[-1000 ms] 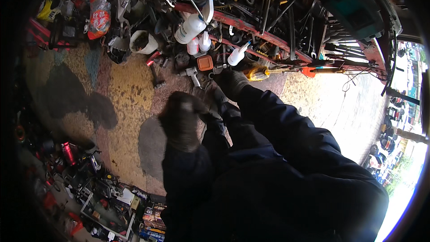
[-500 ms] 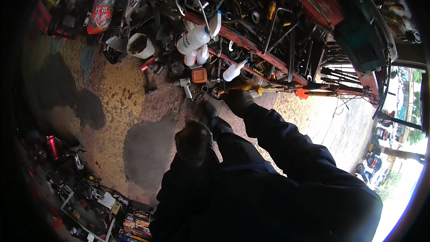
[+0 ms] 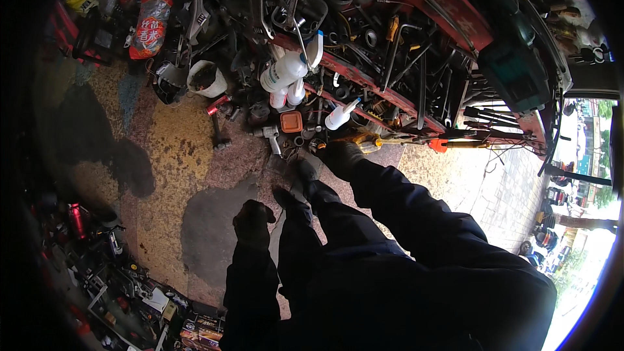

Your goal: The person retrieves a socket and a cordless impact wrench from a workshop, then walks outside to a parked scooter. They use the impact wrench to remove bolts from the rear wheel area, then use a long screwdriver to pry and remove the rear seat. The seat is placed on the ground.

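My right hand [image 3: 340,158] reaches down to the foot of the tool rack, its fingers closed round something at their tips. A small orange-and-metal piece [image 3: 316,145] shows at those fingertips; its kind is unclear. Just beyond lies a yellow-handled tool [image 3: 369,143]. A white bottle with a blue-tipped spout [image 3: 339,116] leans behind it. My left hand [image 3: 253,220] hangs lower left over a dark floor patch, dim and curled, with nothing seen in it. Left of my right hand are a grey air impact wrench [image 3: 270,138] and a square orange-brown dish [image 3: 291,121].
The red metal rack [image 3: 370,77] is crowded with wrenches and other tools. A white bucket [image 3: 207,79], a white bottle [image 3: 284,72] and a hammer [image 3: 220,133] stand or lie left of it. Parts and boxes [image 3: 201,330] clutter the lower left. Paving [image 3: 497,179] runs out to the right.
My left hand has moved left and slightly up, away from my legs, uncovering one shoe. My right hand has shifted slightly down and left in the view, the small piece still at its fingertips.
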A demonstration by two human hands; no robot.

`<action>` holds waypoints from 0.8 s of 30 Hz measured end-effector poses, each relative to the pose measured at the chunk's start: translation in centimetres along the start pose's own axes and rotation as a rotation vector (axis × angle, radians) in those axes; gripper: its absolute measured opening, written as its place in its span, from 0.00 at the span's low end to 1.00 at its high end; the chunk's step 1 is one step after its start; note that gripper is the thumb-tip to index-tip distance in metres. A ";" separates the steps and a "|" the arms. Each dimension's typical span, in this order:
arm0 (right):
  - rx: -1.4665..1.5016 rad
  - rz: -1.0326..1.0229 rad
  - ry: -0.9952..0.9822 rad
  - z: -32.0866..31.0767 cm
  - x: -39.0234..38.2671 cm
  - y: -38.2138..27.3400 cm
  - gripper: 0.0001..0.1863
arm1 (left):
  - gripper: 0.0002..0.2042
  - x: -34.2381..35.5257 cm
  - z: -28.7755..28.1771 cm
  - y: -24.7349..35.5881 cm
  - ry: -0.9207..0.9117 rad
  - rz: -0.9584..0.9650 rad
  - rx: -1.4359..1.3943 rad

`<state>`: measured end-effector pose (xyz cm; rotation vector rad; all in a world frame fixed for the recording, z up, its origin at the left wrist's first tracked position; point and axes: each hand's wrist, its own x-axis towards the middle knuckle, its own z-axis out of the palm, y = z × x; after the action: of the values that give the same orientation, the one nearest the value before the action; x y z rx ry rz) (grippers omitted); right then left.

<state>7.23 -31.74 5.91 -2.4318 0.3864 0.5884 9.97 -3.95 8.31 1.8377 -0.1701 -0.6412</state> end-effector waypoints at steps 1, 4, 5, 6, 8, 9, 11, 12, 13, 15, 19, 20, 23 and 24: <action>-0.038 -0.002 0.009 0.0 0.1 0.3 0.18 | 0.19 -0.2 -0.2 -0.5 0.009 -0.010 0.000; -0.045 0.047 -0.060 0.2 0.4 1.4 0.18 | 0.19 -0.5 -0.4 -1.4 0.028 -0.011 0.019; -0.046 0.082 -0.093 0.3 0.5 1.7 0.18 | 0.19 -0.5 -0.4 -1.5 0.031 0.010 0.036; -0.033 0.079 -0.068 0.4 0.6 2.0 0.18 | 0.19 -0.5 -0.4 -1.5 0.047 0.041 0.064; -0.039 0.093 -0.008 0.6 0.9 2.3 0.18 | 0.19 -0.4 -0.3 -1.4 0.032 0.006 0.045; -0.021 0.094 0.016 0.6 1.0 2.5 0.18 | 0.20 -0.3 -0.3 -1.4 0.023 -0.002 0.054; 0.010 0.109 0.042 0.6 1.4 2.6 0.19 | 0.17 -0.3 -0.2 -1.2 0.026 -0.039 0.063; 0.013 0.091 0.052 0.6 1.5 2.6 0.18 | 0.16 -0.2 -0.2 -1.2 0.029 -0.041 0.080; 0.011 0.085 0.041 0.5 1.6 2.7 0.18 | 0.15 -0.2 -0.2 -1.2 0.026 -0.067 0.048; 0.037 0.092 0.014 0.4 1.8 2.5 0.18 | 0.15 -0.1 -0.3 -1.1 0.030 -0.074 0.006; 0.155 0.101 0.089 0.1 1.9 1.7 0.18 | 0.15 0.0 -0.4 -1.0 0.031 -0.060 -0.004; 0.188 0.127 0.096 -0.1 1.8 1.4 0.18 | 0.15 0.0 -0.4 -1.0 0.032 -0.060 -0.027; 0.097 0.109 0.068 -0.5 1.6 1.0 0.18 | 0.17 0.1 -0.4 -1.0 0.030 -0.033 -0.001; 0.049 0.078 0.035 -0.7 1.5 1.0 0.18 | 0.17 0.1 -0.4 -1.0 0.029 -0.019 0.023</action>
<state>8.31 -33.13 5.18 -2.3919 0.5057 0.5637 10.02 -3.28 7.47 1.8722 -0.1418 -0.6283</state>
